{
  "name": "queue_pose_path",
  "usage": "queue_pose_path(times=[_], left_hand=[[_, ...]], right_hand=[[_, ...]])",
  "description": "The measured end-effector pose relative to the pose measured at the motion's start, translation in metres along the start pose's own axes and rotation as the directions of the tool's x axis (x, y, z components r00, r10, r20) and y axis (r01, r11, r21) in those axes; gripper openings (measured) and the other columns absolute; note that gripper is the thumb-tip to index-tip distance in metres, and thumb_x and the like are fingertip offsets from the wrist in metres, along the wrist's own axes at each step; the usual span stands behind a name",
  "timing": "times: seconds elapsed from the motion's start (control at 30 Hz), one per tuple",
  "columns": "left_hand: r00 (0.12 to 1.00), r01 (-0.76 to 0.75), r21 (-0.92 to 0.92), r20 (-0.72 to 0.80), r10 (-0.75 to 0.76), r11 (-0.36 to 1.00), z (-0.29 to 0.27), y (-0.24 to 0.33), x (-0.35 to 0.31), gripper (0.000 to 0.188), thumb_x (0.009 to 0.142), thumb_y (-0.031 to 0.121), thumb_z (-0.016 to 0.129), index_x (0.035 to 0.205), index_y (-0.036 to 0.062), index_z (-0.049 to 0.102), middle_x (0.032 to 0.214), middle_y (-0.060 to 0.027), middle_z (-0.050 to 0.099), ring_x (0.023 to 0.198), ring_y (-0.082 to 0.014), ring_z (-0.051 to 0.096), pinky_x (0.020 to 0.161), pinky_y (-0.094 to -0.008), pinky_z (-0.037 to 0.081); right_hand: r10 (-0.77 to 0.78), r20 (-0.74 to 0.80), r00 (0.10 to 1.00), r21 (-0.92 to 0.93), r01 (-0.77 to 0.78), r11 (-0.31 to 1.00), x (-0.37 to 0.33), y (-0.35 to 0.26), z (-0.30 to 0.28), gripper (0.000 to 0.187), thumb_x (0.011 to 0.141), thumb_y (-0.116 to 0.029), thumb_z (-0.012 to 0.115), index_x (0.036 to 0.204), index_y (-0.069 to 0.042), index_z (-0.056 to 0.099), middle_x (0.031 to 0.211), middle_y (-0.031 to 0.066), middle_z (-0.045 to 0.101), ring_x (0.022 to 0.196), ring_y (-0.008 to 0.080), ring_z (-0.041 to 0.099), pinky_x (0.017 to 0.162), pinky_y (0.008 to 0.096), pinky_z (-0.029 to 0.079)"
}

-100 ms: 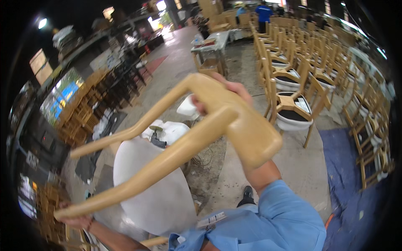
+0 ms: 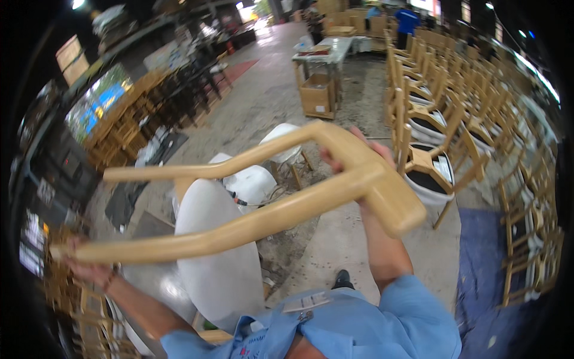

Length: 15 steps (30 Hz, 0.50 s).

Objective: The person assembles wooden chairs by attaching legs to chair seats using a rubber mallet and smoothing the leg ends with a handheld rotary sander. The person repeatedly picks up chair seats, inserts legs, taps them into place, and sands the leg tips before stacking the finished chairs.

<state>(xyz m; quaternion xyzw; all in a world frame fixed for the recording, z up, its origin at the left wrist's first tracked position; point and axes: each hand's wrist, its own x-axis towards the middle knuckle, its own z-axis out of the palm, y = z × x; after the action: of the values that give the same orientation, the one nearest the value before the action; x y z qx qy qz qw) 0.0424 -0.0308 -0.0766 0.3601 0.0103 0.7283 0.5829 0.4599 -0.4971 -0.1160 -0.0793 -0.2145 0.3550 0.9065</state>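
Note:
I hold a pale wooden chair (image 2: pixel 239 231) tilted on its side in front of me. Its broad curved backrest (image 2: pixel 394 197) is at the right and its two bent back legs stretch left. My right hand (image 2: pixel 382 154) wraps round the backrest, thumb on one side and fingers on the other. At the far left my left hand (image 2: pixel 89 269) closes on the end of the nearer leg. A white seat (image 2: pixel 218 269) shows behind that leg, seemingly part of this chair. A bit of wood (image 2: pixel 218 336) shows below the seat, close to my shirt.
Rows of wooden chairs (image 2: pixel 429 167) line the right, beside a blue floor sheet (image 2: pixel 478 257). White-covered stools (image 2: pixel 284 140) stand just beyond the chair. Farther off are a table (image 2: pixel 332 51), a cardboard box (image 2: pixel 317 94) and a person in blue (image 2: pixel 408 21). Stacked wooden frames (image 2: pixel 119 134) fill the left.
The chair has swung: its backrest end has moved right and slightly down, its near leg end left and up. The white seat appears narrower. Both hands keep their hold.

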Motion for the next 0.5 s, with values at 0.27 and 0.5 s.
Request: queue_pose_path(times=[0.27, 0.5], left_hand=[[0.784, 0.328, 0.173, 0.499, -0.370, 0.929, 0.337, -0.181, 0.007, 0.014, 0.095, 0.013, 0.056, 0.094, 0.0006, 0.050, 0.082, -0.0086, 0.054, 0.074, -0.0218, 0.055, 0.067, -0.0312, 0.052], [0.600, 0.457, 0.185, 0.657, -0.456, 0.870, 0.472, -0.370, -0.035, 0.016, 0.089, 0.014, 0.063, 0.093, 0.0004, 0.054, 0.078, -0.0071, 0.058, 0.065, -0.0176, 0.058, 0.058, -0.0294, 0.055]], right_hand=[[-0.002, -0.456, 0.890, -0.083, -0.040, 0.996, -0.036, -0.103, -0.201, 0.065, 0.090, -0.043, 0.050, 0.142, -0.005, 0.039, 0.135, 0.0274, 0.050, 0.108, 0.0413, 0.061, 0.086, 0.0503, 0.054], [0.060, -0.644, 0.763, -0.397, -0.400, 0.826, -0.051, -0.104, -0.300, 0.058, 0.093, -0.042, 0.046, 0.137, -0.005, 0.045, 0.122, 0.0164, 0.061, 0.089, 0.0277, 0.068, 0.056, 0.0324, 0.056]])
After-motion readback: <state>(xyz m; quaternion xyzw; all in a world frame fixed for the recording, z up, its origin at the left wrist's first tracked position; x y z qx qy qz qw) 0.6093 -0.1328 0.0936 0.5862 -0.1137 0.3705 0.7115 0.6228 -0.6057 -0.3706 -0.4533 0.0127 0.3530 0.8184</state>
